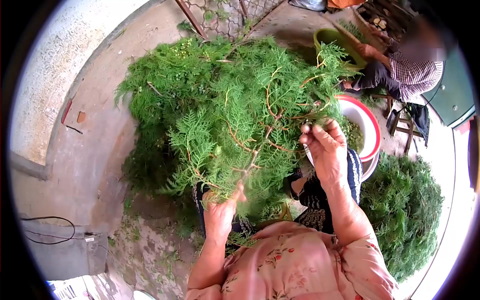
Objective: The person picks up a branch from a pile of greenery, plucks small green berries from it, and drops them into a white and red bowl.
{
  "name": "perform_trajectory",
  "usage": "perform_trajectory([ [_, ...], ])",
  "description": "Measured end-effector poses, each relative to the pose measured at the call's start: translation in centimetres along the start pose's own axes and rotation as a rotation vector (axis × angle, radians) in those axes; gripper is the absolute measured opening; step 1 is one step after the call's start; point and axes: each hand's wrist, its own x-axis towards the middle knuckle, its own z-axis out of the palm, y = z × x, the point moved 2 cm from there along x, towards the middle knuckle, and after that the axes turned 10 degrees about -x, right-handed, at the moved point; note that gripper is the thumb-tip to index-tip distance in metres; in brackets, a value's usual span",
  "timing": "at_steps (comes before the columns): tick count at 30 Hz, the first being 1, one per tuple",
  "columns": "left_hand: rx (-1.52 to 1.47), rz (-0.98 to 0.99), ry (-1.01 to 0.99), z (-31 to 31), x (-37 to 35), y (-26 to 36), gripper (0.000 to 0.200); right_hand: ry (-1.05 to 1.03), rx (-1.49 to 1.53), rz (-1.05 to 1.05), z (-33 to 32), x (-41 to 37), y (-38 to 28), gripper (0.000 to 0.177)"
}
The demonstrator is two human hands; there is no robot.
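Note:
A leafy green branch [252, 157] with brown stems spreads over my lap, in front of a large heap of similar greenery [170, 75]. My left hand [222, 207] is closed around the lower end of its stem. At the branch's right side, my right hand [327, 145] has its thumb and fingers pinched together beside a twig; what lies between the fingertips is too small to name. Just beyond that hand stands a white basin with a red rim [372, 122], holding small green pieces [354, 135].
Another pile of greenery [400, 210] lies at the right. A person [412, 75] sits at the upper right beside a yellow-green tub [325, 37], near a small wooden stool [402, 127]. A black cable [62, 220] lies at the left, below a curved wall [65, 65].

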Motion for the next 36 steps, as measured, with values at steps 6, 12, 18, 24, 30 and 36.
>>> perform_trajectory([
  [6,0.059,-0.077,0.113,0.2,-0.2,0.6,0.016,-0.381,-0.372,0.034,3.9,-1.8,-0.2,0.012],
  [12,0.249,-0.106,0.127,-1.5,0.1,-0.2,0.029,-0.568,-0.298,0.138,6.8,-3.7,-2.3,0.016],
  [18,-0.595,0.001,-0.079,-2.9,0.0,-5.4,0.046,-0.798,-0.867,-0.161,8.7,-3.7,-1.2,0.020],
  [24,0.463,0.339,0.127,-1.3,-0.4,-3.3,0.016,-0.908,-1.126,-0.480,9.0,-2.0,3.3,0.036],
  [30,0.588,0.394,0.079,-2.4,-0.6,-5.0,0.009,-0.686,-1.011,-0.518,8.3,-1.7,3.5,0.021],
  [36,-0.200,0.054,-0.050,-3.7,-0.6,-9.0,0.021,-0.336,-0.384,0.019,7.4,-0.3,2.5,0.013],
])
